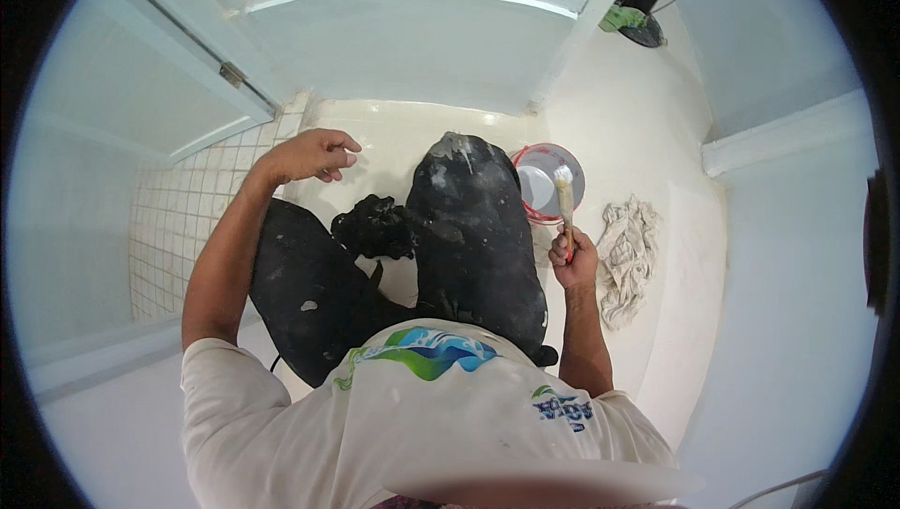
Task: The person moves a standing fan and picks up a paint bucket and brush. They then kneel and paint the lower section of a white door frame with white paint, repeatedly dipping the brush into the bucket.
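My right hand (pixel 574 261) is closed round the wooden handle of a paintbrush (pixel 565 200). The brush points away from me, its bristles coated in white, over a paint bucket (pixel 578 164) with a red rim. White paint shows inside the bucket, which stands beside my right knee. Out past my left knee, my left hand (pixel 314 157) hovers with nothing in it, its fingers loosely bent and apart. Between my legs lies a crumpled black thing (pixel 373 226) flecked with white; I cannot make out its kind.
A crumpled, stained cloth (pixel 628 261) lies on the pale floor right of the bucket. Ahead stands a panelled door (pixel 412 40), and a hinged door (pixel 122 78) is at left above small tiles (pixel 187 200). A black object with a green cloth (pixel 621 19) stands far right.
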`<control>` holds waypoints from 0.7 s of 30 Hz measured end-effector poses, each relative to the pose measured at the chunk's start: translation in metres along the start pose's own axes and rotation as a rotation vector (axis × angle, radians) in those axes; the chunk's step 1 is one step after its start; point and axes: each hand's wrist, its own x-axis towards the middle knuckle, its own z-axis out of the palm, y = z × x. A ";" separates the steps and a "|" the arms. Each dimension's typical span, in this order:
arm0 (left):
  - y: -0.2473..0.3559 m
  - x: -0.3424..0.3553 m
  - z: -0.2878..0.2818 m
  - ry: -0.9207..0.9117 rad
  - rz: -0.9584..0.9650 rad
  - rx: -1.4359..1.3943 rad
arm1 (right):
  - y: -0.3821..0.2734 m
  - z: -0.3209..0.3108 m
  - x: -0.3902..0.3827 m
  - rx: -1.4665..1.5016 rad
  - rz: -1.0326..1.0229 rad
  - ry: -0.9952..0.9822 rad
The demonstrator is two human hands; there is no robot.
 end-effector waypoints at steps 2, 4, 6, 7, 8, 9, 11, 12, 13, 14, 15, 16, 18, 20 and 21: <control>-0.012 -0.019 0.001 0.002 -0.011 0.000 | 0.012 0.009 0.006 0.070 0.012 -0.153; -0.019 -0.038 0.004 0.012 -0.003 0.079 | 0.023 0.028 0.002 0.051 -0.012 -0.235; -0.030 -0.051 0.001 0.014 0.027 0.185 | 0.031 0.050 -0.002 -0.042 -0.058 -0.266; -0.037 -0.059 0.003 0.074 0.076 0.147 | 0.035 0.059 -0.002 -0.127 -0.094 -0.257; -0.042 -0.065 0.003 0.066 0.080 0.172 | 0.038 0.068 -0.003 -0.211 -0.131 -0.251; -0.042 -0.067 0.003 0.052 0.092 0.197 | 0.038 0.078 -0.006 -0.268 -0.162 -0.231; -0.037 -0.079 -0.002 0.034 0.089 0.244 | 0.042 0.108 -0.004 -0.382 -0.191 -0.275; -0.036 -0.082 -0.001 0.038 0.059 0.265 | 0.044 0.125 0.002 -0.431 -0.210 -0.308; -0.032 -0.082 0.001 0.038 0.035 0.287 | 0.043 0.138 0.014 -0.544 -0.253 -0.283; -0.030 -0.080 0.001 0.037 0.011 0.311 | 0.043 0.153 0.032 -0.654 -0.298 -0.256; -0.035 -0.076 -0.003 0.054 0.054 0.408 | 0.048 0.168 0.045 -0.757 -0.350 -0.206; -0.039 -0.075 -0.006 0.073 0.032 0.451 | 0.052 0.195 0.054 -0.824 -0.366 -0.199; -0.046 -0.065 -0.005 0.101 0.016 0.541 | 0.053 0.246 0.072 -0.818 -0.360 -0.202; -0.058 -0.054 -0.008 0.115 0.060 0.463 | 0.052 0.273 0.105 -0.722 -0.354 -0.219; -0.057 -0.053 -0.008 0.117 0.038 0.419 | 0.051 0.288 0.114 -0.744 -0.392 -0.209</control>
